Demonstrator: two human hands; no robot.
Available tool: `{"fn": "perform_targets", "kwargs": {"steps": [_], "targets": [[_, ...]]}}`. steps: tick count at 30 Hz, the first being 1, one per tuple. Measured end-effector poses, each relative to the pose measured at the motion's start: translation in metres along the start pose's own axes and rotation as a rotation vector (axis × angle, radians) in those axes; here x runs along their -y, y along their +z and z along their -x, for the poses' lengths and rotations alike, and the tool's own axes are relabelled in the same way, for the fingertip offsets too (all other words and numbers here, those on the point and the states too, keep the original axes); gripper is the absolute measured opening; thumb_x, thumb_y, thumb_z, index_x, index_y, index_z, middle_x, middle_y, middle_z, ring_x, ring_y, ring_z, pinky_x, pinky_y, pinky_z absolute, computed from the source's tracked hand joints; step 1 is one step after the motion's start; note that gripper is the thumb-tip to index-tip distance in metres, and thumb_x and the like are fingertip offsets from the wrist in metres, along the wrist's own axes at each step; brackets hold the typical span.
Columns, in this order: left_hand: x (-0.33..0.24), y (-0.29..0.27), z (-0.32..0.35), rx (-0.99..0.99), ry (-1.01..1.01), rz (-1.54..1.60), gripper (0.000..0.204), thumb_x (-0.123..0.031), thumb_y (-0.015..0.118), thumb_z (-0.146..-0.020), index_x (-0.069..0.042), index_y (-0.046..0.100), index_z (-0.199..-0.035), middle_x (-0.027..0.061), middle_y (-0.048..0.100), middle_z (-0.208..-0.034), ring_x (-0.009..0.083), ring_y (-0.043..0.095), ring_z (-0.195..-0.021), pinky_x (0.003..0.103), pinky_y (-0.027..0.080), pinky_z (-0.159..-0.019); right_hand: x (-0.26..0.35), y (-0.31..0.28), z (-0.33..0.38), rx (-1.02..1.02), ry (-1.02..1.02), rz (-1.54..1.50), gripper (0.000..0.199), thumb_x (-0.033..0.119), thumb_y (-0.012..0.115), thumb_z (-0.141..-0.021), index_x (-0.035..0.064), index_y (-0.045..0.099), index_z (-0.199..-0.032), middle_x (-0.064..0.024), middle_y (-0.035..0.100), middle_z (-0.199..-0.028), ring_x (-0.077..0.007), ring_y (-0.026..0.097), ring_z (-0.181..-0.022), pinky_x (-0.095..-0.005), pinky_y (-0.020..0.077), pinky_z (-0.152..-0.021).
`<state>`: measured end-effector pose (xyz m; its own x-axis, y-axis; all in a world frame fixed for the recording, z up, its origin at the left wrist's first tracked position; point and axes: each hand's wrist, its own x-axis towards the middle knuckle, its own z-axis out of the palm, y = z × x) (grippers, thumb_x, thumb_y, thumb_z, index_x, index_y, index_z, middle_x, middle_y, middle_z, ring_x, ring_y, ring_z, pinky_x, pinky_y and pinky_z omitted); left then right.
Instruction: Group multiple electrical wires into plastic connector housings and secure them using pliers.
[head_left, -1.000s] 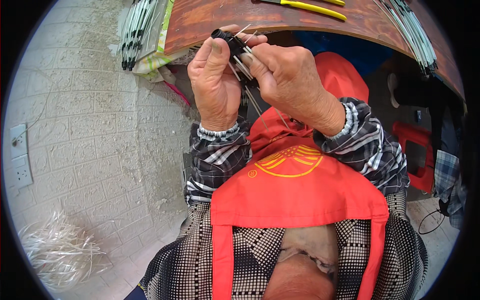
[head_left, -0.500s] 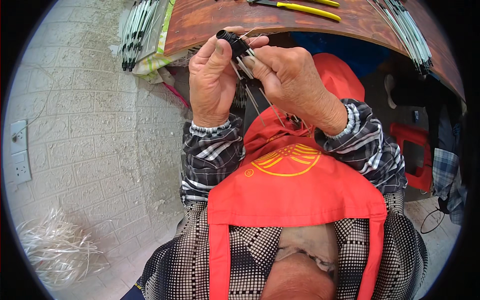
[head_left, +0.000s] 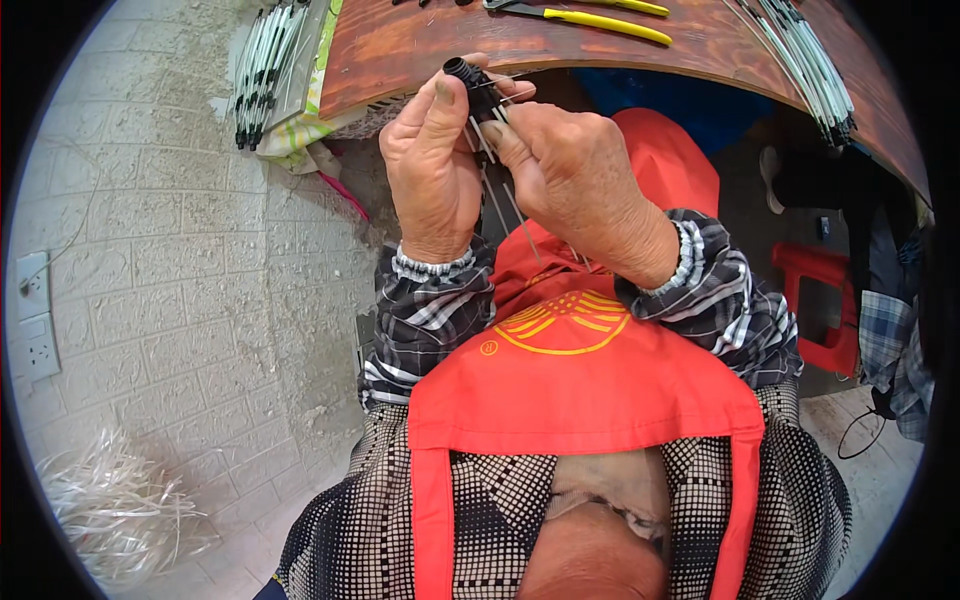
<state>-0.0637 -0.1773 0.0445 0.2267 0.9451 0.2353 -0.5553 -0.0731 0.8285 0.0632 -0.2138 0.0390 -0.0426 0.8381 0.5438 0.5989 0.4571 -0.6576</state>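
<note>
Between my two hands is a black plastic fitting (head_left: 462, 70) with a round ribbed, open end facing up. Several thin pale rods (head_left: 496, 196) stick out of it and hang down toward my lap. My left hand (head_left: 434, 165) grips the fitting from the left, thumb along its side and fingers behind. My right hand (head_left: 565, 155) is closed in a pinch on the rods just below the fitting; its fingertips are partly hidden. A thin filament shows beside the fitting, near the left fingertips.
Yellow-handled pliers (head_left: 610, 24) lie on the wooden table (head_left: 400, 50). Bundles of pale rods with black ends rest at the table's left (head_left: 270, 70) and right (head_left: 800, 70). A red stool (head_left: 815, 300) stands at right, a heap of clear strips (head_left: 120, 505) at lower left.
The view has shifted slightly, showing more of the tabletop. Both hands keep hold of the fitting and rods, and the fitting sits a little more upright.
</note>
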Motion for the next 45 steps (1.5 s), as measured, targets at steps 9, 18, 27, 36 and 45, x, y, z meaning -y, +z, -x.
{"fn": "perform_targets", "kwargs": {"steps": [9,18,27,36,45], "targets": [[0.006,0.004,0.002,0.016,0.119,-0.093,0.045,-0.027,0.06,-0.098,0.01,0.055,-0.123,0.0177,0.068,-0.1,0.0259,0.068,-0.096,0.035,0.055,-0.085,-0.002,-0.004,0.0,-0.039,-0.038,-0.002,0.023,0.02,0.058,-0.091,0.0045,0.058,-0.074,-0.0148,0.063,-0.067,-0.033,0.065,-0.059,-0.0425,0.0506,-0.051],[0.006,0.001,0.0,0.073,0.183,-0.338,0.047,-0.025,0.067,-0.092,0.011,0.055,-0.12,0.0211,0.069,-0.099,0.03,0.069,-0.093,0.04,0.054,-0.087,-0.008,-0.011,0.005,-0.011,-0.09,0.048,0.018,0.018,0.062,-0.087,0.0045,0.057,-0.076,-0.0134,0.061,-0.067,-0.0311,0.063,-0.058,-0.0405,0.0499,-0.049],[0.007,0.002,-0.001,0.035,0.177,-0.37,0.032,-0.01,0.066,-0.092,0.01,0.059,-0.115,0.0186,0.069,-0.095,0.0296,0.069,-0.089,0.04,0.054,-0.084,-0.011,-0.012,0.004,0.041,-0.109,0.134,0.017,0.017,0.063,-0.084,0.0034,0.056,-0.075,-0.0138,0.06,-0.066,-0.0307,0.064,-0.058,-0.0398,0.0505,-0.049],[0.011,-0.007,-0.004,0.005,0.084,-0.142,0.028,-0.008,0.069,-0.09,0.01,0.063,-0.111,0.0154,0.069,-0.093,0.0224,0.069,-0.087,0.032,0.056,-0.079,-0.014,-0.025,-0.005,0.221,-0.03,-0.029,0.028,0.027,0.062,-0.089,0.0033,0.063,-0.075,-0.0157,0.064,-0.068,-0.0343,0.064,-0.063,-0.0442,0.0507,-0.056],[0.013,-0.006,-0.007,-0.035,0.086,-0.103,0.034,-0.017,0.072,-0.089,0.01,0.064,-0.109,0.0148,0.07,-0.093,0.0207,0.068,-0.085,0.031,0.055,-0.08,-0.009,-0.015,0.0,-0.033,0.027,-0.074,0.021,0.025,0.069,-0.085,0.0047,0.067,-0.092,-0.0132,0.067,-0.078,-0.03,0.065,-0.066,-0.0384,0.0517,-0.056]]}}
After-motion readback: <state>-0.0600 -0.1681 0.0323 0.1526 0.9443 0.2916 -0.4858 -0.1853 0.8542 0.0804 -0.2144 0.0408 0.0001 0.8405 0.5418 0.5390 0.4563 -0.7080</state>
